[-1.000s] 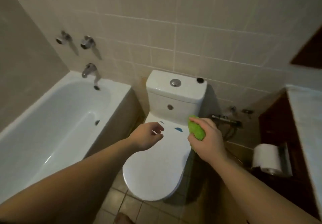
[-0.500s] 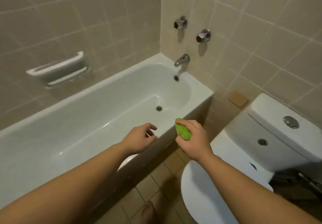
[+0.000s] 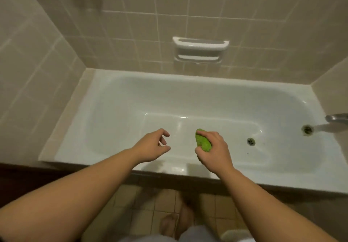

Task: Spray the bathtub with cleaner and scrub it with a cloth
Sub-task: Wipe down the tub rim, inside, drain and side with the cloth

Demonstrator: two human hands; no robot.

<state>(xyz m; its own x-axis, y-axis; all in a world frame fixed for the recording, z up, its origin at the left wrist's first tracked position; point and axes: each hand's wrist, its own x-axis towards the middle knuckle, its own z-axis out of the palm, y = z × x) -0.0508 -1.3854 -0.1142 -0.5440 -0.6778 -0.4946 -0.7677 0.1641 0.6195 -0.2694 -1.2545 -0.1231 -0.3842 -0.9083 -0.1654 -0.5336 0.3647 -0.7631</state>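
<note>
Tub (image 3: 116, 100) dead ahead and below both hands, long axis running left to right, drain (image 3: 251, 141) off at the right end. Green cloth (image 3: 203, 142) bunched up in the right hand (image 3: 214, 152), hovering over the tub floor nearest the drain; left hand (image 3: 150, 147) just beside it, fingers loosely curled, holding nothing. No spray bottle anywhere in view, so probably scrubbing next.

Above the white enamel bathtub (image 3: 188, 98), on the wall behind it, sits a recessed ceramic soap holder (image 3: 200, 50). A round metal drain (image 3: 251, 141) lies in the bathtub's right end; a chrome spout (image 3: 337, 117) overhangs that end.
</note>
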